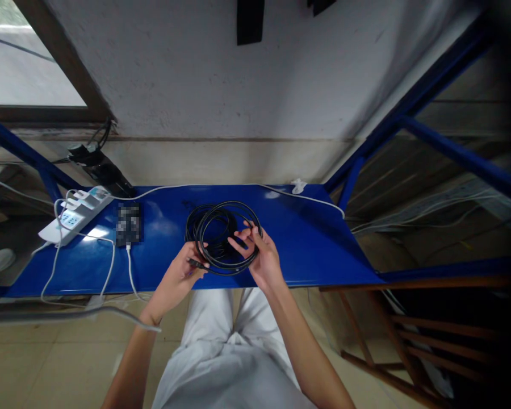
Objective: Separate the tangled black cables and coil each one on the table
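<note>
Between my two hands is a coiled black cable [227,265], held in loops above the blue table [315,244]. My left hand [186,264] is closed around the left side of the coil, with what looks like a dark cable end by its fingers. On the right side, my right hand [262,253] pinches the loops between thumb and fingers, some of its other fingers spread inside the ring. Behind the held loops, more black cable [191,218] lies coiled on the table, partly hidden by them.
A white power strip [74,216] with plugs sits at the table's left. Beside it lies a blurred-out dark device [128,224] with a white cable [130,270]. A black cylindrical object [104,170] leans at the back left. Blue frame bars [409,119] rise at the right, above a wooden chair [378,335].
</note>
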### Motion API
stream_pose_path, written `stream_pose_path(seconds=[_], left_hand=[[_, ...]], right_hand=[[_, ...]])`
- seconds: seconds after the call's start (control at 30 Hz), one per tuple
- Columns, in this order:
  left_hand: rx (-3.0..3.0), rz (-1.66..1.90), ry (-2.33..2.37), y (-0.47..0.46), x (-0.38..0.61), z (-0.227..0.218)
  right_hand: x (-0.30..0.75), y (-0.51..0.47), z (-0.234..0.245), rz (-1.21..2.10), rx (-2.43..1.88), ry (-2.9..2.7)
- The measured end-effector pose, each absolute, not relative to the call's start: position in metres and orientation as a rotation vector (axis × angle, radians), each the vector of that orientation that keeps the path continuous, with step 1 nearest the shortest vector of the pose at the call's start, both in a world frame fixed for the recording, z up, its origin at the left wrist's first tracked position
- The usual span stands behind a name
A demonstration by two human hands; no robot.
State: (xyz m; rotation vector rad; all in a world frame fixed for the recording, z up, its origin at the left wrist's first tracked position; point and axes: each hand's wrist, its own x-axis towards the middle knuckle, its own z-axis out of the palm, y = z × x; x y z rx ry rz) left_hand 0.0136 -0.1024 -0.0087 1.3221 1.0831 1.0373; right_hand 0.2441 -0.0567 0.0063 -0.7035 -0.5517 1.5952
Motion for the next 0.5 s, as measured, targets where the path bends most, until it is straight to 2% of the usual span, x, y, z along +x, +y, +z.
stream_pose_path(seconds=[0.13, 0.3, 0.5], left_hand=[[1.293, 1.226, 1.134, -0.085, 0.022, -0.007], [1.209, 1.285, 1.058, -0.078, 0.036, -0.004], [1.483, 1.118, 1.209, -0.057, 0.009, 0.007]], right_hand=[[0.238, -0.07, -0.011, 1.701, -0.726, -0.573], [0.234, -0.077, -0.016, 1.715, -0.741, -0.671], [0.239, -0.07, -0.01, 1.688, -0.782, -0.751]])
